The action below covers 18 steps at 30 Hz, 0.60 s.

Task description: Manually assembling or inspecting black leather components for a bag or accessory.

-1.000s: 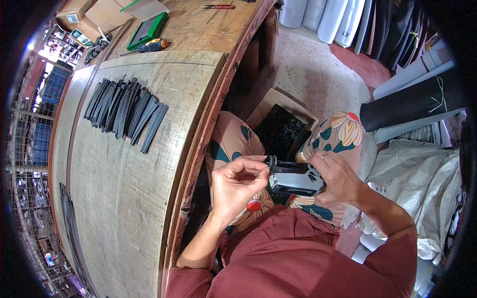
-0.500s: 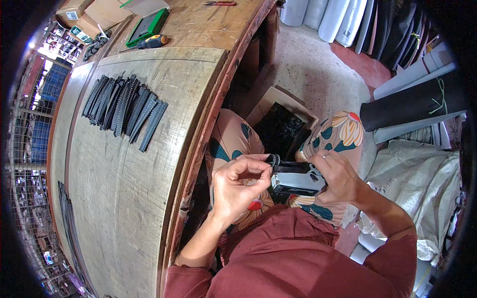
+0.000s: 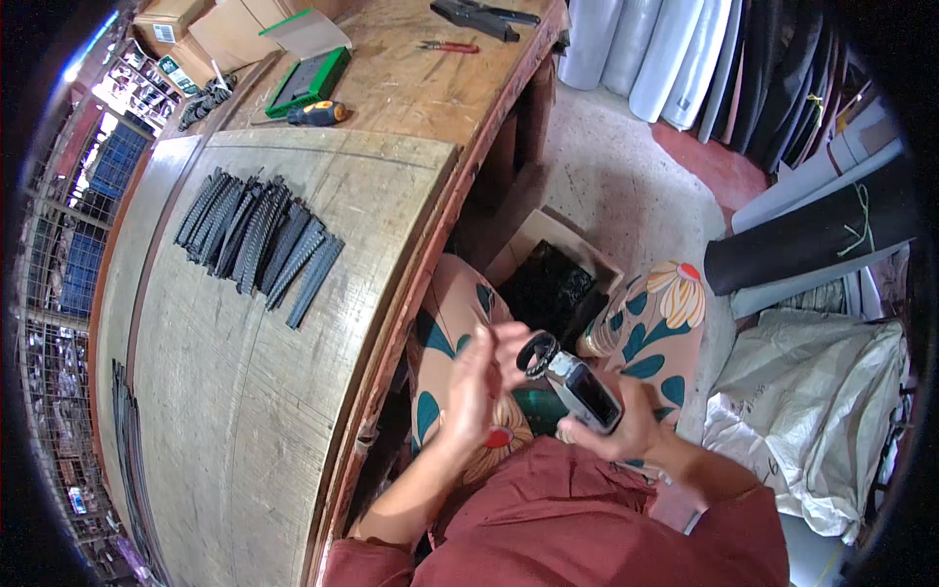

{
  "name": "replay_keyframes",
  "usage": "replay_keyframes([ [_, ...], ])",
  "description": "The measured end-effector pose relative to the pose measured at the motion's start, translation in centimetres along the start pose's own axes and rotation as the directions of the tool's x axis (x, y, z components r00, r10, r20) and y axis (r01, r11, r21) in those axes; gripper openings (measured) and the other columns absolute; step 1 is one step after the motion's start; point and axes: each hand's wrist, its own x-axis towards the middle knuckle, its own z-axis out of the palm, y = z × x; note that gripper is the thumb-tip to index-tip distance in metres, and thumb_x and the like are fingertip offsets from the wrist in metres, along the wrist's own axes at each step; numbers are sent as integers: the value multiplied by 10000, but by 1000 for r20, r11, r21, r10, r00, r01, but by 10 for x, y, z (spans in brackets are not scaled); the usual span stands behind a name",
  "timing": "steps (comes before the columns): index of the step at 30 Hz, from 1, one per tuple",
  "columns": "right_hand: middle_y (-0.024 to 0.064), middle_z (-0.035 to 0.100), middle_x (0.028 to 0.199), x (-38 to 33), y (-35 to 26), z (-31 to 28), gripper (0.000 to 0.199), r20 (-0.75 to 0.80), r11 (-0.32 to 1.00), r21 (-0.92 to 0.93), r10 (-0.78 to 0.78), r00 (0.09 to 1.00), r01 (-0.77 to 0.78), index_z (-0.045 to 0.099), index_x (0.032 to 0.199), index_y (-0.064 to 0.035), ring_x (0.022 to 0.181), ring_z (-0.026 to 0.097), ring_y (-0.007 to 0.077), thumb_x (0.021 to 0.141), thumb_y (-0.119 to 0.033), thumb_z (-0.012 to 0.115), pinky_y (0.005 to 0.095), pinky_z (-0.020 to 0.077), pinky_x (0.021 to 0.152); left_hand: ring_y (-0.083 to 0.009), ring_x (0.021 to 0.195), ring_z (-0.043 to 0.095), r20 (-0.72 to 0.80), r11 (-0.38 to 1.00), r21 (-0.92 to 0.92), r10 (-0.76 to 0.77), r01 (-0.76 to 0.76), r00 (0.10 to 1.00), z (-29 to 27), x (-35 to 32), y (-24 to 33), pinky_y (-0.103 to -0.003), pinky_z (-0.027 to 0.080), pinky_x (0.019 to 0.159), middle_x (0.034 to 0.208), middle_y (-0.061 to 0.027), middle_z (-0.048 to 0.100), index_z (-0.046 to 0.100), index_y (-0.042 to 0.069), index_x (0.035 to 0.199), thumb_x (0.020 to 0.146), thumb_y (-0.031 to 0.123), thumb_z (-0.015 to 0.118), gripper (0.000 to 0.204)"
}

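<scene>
My right hand is closed around a grey-and-black hand tool, which looks like a stapler, held tilted above my lap. At its far left end is a small black loop of strip, seemingly caught in the tool's tip. Just left of the loop, my left hand has its fingers stretched out and somewhat blurred, with nothing visible in it. On the table to my left lies a spread bunch of dark textured strips.
The wooden table holds long thin strips, a green-edged case, a screwdriver, red-handled pliers and a black tool. An open box of black pieces stands beyond my knees. At right are rolls and a white sack.
The tool has turned in my right hand, so its body now slants down to the right. My left fingers have gone from pinching at the black strip to stretched out. The view has shifted slightly.
</scene>
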Motion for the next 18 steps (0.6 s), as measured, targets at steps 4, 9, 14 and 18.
replay_keyframes([
  [4,49,565,1050,-13,3,29,593,-64,919,374,-104,993,120,453,1193,-30,968,536,134,682,-102,744,294,408,859,-231,1002,611,204,859,-298,-368,416,907,33,-17,-34,-366,475,905,1133,-140,610,520,3,1196,975,443,312,534],
  [9,97,471,1238,-32,19,47,778,45,793,592,143,989,-142,313,1336,-28,1199,444,201,692,-108,742,343,341,993,-243,1078,557,247,996,-78,-22,43,969,57,-52,-42,-351,435,936,1179,-158,554,451,9,1263,925,323,394,465],
  [14,86,612,979,-1,10,48,351,-171,824,557,-6,985,102,570,1029,0,951,591,155,731,-106,722,294,456,815,-260,990,597,276,707,-553,-344,441,898,41,-16,-53,-370,458,902,1093,-130,603,510,76,1216,958,486,294,530],
  [18,49,638,823,12,12,29,166,-57,854,521,31,998,3,612,899,-19,761,579,116,760,-98,659,286,460,708,-265,1167,501,-27,961,-217,169,-171,985,20,16,-44,-388,406,971,1249,-186,513,349,38,1335,924,611,235,714],
])
